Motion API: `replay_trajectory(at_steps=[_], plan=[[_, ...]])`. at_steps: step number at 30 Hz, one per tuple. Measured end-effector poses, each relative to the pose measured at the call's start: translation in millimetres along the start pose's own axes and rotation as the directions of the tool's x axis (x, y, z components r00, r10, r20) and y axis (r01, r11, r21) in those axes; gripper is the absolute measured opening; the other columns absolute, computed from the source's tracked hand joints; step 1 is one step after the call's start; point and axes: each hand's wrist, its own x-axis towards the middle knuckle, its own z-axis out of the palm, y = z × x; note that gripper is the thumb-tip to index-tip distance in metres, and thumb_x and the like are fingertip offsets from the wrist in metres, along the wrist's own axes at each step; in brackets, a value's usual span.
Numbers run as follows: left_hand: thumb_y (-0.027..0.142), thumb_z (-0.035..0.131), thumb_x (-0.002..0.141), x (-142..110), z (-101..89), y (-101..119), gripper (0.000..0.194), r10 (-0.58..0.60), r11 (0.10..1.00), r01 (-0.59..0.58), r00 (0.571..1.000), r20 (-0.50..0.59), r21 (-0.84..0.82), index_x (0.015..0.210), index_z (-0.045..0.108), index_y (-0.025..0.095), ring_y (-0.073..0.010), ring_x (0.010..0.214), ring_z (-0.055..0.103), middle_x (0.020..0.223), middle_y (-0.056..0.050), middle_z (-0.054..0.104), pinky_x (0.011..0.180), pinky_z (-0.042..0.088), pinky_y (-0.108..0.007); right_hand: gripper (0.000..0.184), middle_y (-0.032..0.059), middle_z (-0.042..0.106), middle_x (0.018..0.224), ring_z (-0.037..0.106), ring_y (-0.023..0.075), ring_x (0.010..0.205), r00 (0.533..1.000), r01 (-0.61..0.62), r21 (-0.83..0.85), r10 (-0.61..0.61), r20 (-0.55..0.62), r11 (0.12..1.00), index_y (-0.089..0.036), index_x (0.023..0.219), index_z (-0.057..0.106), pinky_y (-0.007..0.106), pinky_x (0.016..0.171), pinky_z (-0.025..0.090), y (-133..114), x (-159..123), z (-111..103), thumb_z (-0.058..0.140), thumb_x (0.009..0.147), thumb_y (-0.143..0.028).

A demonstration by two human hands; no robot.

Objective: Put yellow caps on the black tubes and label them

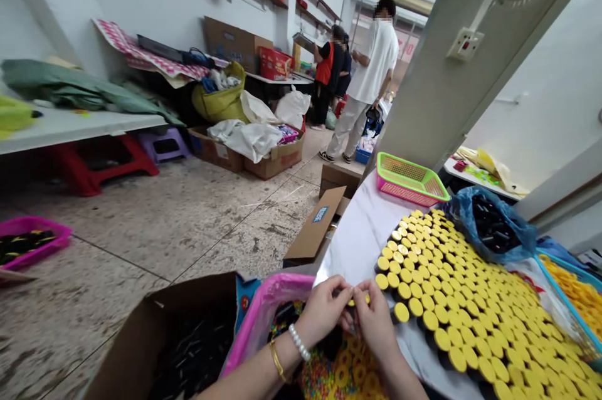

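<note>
Item: your left hand (323, 311) and right hand (374, 318), fingers pinched closed together on a small yellow cap (356, 301). Right of the grip: yellow caps (451, 287) in packed rows, kept within reach on the bench (357, 231). Left of it: a cardboard box (155, 306) of black pieces (192, 350). Further out: a blue label (321, 214), unreadable.

Both bare forearms, the left forearm (242, 385) and the right forearm (399, 375), angled inward from the bottom of the view. The left hand (322, 312) and right hand (375, 318) were raised close together, knuckles up, with the fingertips (356, 291) pinched inward and almost meeting. The left wrist wore a pearl bracelet (299, 342) and a gold bangle (277, 361) (the bangle sitting slightly farther up the forearm).
</note>
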Motion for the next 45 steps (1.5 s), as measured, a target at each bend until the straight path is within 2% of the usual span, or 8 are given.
replay_trajectory(at_steps=[5,10,16,21,28,33,39,45], plan=[[0.034,0.047,0.094,-16,3.3,9,0.027,0.422,0.873,-0.367,0.899,-0.116,0.322,0.097,0.071,0.021,-0.0226,0.096,0.069,0.102,-0.009,0.072,0.088,0.055,-0.034,0.038,-0.0025,0.056,0.060,0.048,0.0155,0.050,0.995,0.080,0.059,-0.076,-0.070,0.995,-0.023,0.080,0.059,0.026,0.046,0.039,2,-10,0,0.071,0.081,-0.059],[0.039,0.058,0.084,-1,-1.7,4,0.029,0.127,0.975,-0.124,0.992,-0.006,0.182,0.100,0.069,0.018,-0.0141,0.048,0.058,0.074,-0.002,0.068,0.043,0.042,-0.023,0.034,0.0009,0.062,0.067,0.053,0.0158,0.055,0.999,0.043,0.311,-0.045,0.001,0.949,-0.024,0.097,0.070,0.027,0.051,0.041,22,-25,-8,0.061,0.093,-0.056],[0.049,0.065,0.079,8,-5.0,2,0.035,0.024,0.988,-0.034,0.997,0.070,0.147,0.089,0.068,0.015,-0.0126,0.041,0.051,0.057,0.001,0.060,0.039,0.035,-0.021,0.036,0.0003,0.064,0.068,0.060,0.0176,0.055,0.992,0.001,0.357,-0.046,0.116,0.934,-0.026,0.106,0.071,0.028,0.050,0.047,30,-22,-16,0.076,0.082,-0.053],[0.060,0.049,0.089,-9,-5.2,11,0.049,0.060,0.983,-0.084,0.987,0.151,0.160,0.071,0.061,0.016,-0.0123,0.043,0.051,0.053,-0.001,0.060,0.043,0.036,-0.021,0.035,-0.0073,0.053,0.051,0.049,0.0104,0.042,0.988,-0.007,0.269,-0.035,0.151,0.963,-0.021,0.099,0.061,0.020,0.042,0.037,10,-24,-10,0.074,0.086,-0.050],[0.057,0.047,0.095,-4,-11.6,6,0.049,0.057,0.985,-0.091,0.973,0.223,0.144,0.075,0.063,0.015,-0.0120,0.052,0.057,0.061,-0.001,0.066,0.051,0.043,-0.020,0.033,-0.0052,0.063,0.061,0.067,0.0140,0.059,0.961,-0.226,0.324,0.156,0.228,0.919,-0.019,0.106,0.061,0.026,0.062,0.056,-12,-22,-22,0.074,0.086,-0.042],[0.049,0.048,0.098,-4,-14.6,10,0.045,0.115,0.962,-0.162,0.971,0.210,0.221,0.085,0.073,0.014,-0.0108,0.056,0.054,0.062,0.001,0.063,0.053,0.040,-0.018,0.033,-0.0012,0.070,0.076,0.076,0.0189,0.081,0.924,-0.293,0.380,0.157,0.349,0.878,-0.019,0.112,0.063,0.035,0.082,0.061,-15,-23,-36,0.073,0.086,-0.037],[0.048,0.040,0.104,-8,-12.7,13,0.053,0.124,0.970,-0.167,0.965,0.232,0.175,0.083,0.075,0.014,-0.0116,0.059,0.056,0.062,-0.001,0.064,0.060,0.044,-0.020,0.031,-0.0084,0.061,0.055,0.069,0.0152,0.053,0.958,-0.231,0.245,0.175,0.229,0.942,-0.022,0.096,0.053,0.025,0.055,0.058,-13,-17,-22,0.074,0.086,-0.043],[0.038,0.047,0.103,-10,-19.8,8,0.044,0.221,0.922,-0.292,0.936,0.274,0.252,0.138,0.064,0.018,-0.0151,0.080,0.065,0.103,-0.007,0.073,0.078,0.052,-0.024,0.033,-0.0100,0.061,0.053,0.057,0.0116,0.038,0.969,-0.201,0.180,0.168,0.183,0.963,-0.025,0.096,0.045,0.021,0.041,0.049,-11,-13,-13,0.066,0.090,-0.050]])
